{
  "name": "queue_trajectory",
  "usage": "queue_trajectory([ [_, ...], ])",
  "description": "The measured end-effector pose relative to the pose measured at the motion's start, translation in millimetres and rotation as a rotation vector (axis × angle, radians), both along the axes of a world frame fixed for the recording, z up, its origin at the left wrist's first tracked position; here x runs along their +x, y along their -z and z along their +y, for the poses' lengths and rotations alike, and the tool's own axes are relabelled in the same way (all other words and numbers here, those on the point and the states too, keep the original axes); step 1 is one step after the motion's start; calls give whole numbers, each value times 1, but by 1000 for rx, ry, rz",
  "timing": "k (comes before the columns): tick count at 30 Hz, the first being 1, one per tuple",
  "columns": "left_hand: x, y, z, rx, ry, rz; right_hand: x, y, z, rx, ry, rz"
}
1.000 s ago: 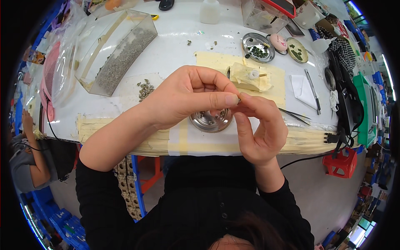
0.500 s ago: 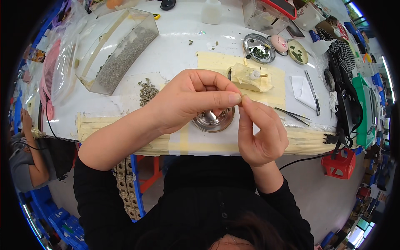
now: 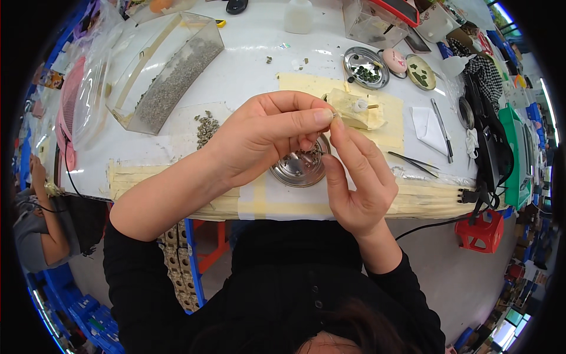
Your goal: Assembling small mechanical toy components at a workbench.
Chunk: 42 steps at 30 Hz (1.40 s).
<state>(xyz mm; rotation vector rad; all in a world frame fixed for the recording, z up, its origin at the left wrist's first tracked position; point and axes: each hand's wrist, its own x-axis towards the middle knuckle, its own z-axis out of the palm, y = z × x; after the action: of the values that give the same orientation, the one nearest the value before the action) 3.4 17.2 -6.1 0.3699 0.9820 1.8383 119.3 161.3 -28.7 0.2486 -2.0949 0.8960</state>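
Observation:
Over the front of the table, my left hand [image 3: 250, 133] is closed, its thumb and index finger pinching something too small to make out. My right hand [image 3: 367, 192] has its index fingertip against that pinch, while its thumb stands apart from the index finger. Below the hands, partly covered, sits a round metal dish [image 3: 300, 179] with small bits in it. A loose heap of small grey-green pieces [image 3: 207, 125] lies left of the dish. Just beyond the fingertips stands a block covered in cream tape [image 3: 371, 120], a small white piece on top.
Black tweezers [image 3: 413, 163] and a pen [image 3: 441, 130] lie to the right. Farther back are a metal plate with green pieces [image 3: 359, 54] and a shallow cream dish [image 3: 431, 72]. A clear bin of grey granules [image 3: 177, 82] stands at left. Another person's arm [image 3: 53, 227] shows far left.
Both hands have shifted slightly up and left. My right thumb has come away from its index finger, leaving a wider gap between them.

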Motion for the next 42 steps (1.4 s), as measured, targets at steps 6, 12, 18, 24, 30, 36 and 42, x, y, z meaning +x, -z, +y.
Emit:
queue_trajectory([
  [6,0,2,0,64,-68,70,-3,-2,0,-84,-88,-70],
  [12,4,-4,2,57,-338,1078,7,-3,13,-934,-453,-396],
  [18,8,-5,3,-11,-433,1593,8,2,19,-1092,-524,-480],
  [24,8,-4,4,18,-448,1648,7,-7,16,-1186,-520,-541],
  [30,9,-4,4,21,-468,1701,8,0,20,-1098,-528,-459],
  [36,12,-4,3,-39,-548,1811,8,2,8,-431,-54,-162],
  [42,9,-1,3,-90,-599,1781,1,1,3,-69,42,25],
])
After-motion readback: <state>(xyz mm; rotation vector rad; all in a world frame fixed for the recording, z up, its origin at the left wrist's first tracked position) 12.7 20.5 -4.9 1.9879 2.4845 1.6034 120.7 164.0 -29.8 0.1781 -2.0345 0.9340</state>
